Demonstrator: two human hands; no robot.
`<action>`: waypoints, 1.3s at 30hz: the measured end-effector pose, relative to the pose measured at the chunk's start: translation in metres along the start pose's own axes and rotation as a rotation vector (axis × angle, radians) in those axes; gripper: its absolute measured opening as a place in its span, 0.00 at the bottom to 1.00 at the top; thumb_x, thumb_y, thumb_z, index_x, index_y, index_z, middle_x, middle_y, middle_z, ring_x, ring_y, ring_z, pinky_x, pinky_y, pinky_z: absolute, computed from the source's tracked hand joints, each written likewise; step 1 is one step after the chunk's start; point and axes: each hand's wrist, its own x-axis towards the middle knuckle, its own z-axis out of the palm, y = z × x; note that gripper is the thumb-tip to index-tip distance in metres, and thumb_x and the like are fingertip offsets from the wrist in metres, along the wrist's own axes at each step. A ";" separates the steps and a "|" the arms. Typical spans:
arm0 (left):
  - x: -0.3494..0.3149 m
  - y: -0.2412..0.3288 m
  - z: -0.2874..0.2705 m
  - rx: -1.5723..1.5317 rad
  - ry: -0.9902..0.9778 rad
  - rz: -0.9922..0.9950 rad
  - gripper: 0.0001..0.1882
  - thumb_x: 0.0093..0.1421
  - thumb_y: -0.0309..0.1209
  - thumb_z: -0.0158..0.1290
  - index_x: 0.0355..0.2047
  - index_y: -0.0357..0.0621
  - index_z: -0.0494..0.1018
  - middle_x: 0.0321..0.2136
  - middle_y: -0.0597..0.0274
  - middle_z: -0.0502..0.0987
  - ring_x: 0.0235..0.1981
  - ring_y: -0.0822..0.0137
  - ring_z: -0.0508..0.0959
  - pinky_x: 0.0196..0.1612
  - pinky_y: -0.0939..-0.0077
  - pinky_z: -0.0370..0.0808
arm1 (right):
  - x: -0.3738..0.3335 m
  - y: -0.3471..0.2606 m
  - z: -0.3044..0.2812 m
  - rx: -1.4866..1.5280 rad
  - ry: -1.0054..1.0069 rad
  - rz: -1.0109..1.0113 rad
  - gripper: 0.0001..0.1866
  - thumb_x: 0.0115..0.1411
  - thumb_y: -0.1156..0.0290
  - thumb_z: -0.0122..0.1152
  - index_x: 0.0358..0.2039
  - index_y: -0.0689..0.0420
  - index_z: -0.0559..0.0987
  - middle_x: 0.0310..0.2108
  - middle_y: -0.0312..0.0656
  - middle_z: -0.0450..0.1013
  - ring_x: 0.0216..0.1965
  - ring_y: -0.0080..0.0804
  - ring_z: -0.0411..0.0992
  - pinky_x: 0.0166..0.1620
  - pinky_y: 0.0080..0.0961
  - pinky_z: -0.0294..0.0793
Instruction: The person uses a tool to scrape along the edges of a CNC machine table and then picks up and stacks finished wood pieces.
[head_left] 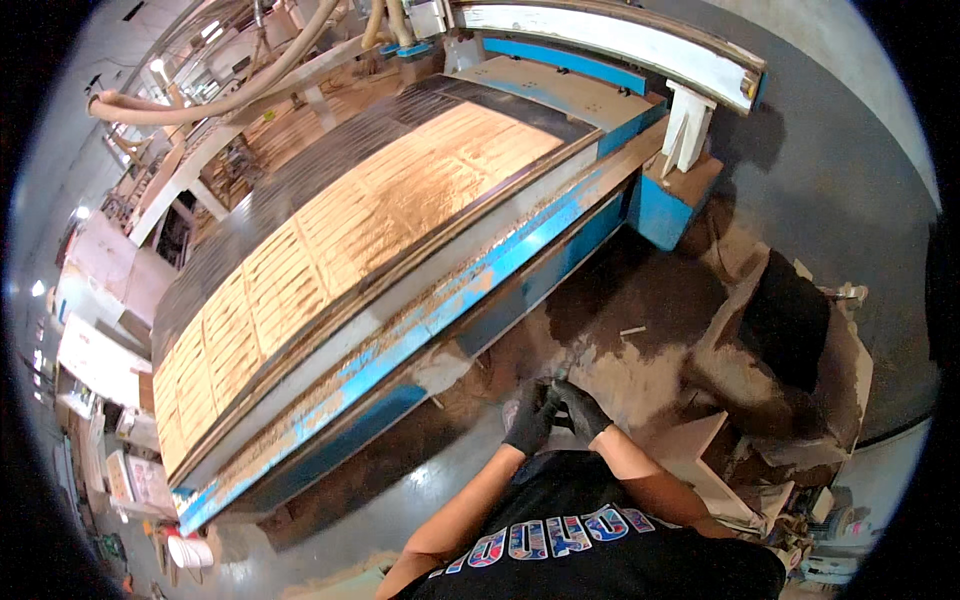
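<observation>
Both my hands wear dark gloves and meet in front of my body, low in the picture. My left hand (532, 420) has its fingers curled in toward the other hand. Against it, my right hand (581, 409) is also closed, fingertips touching or nearly touching the left glove. Whatever is between them, if anything, is too small and dark to make out. Beyond my hands stands a large router table with a blue frame (395, 345). A wood sheet (385, 205) with long cut lines and sawdust lies on its bed.
A white gantry beam (610, 35) spans the far end of the machine on a white post (688, 125). To the right stands a large dusty bin (725, 360), with wood offcuts (700, 455) below it. Sawdust covers the floor (610, 370). White buckets (190, 550) stand lower left.
</observation>
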 end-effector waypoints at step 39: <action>0.565 0.169 -0.084 1.740 -0.122 0.552 0.35 0.47 0.38 0.55 0.56 0.43 0.63 0.60 0.54 0.60 0.61 0.56 0.61 0.61 0.52 0.58 | 0.474 -0.586 -0.138 -1.915 0.898 -1.055 0.22 0.57 0.51 0.53 0.34 0.59 0.80 0.47 0.56 0.67 0.42 0.52 0.68 0.45 0.47 0.67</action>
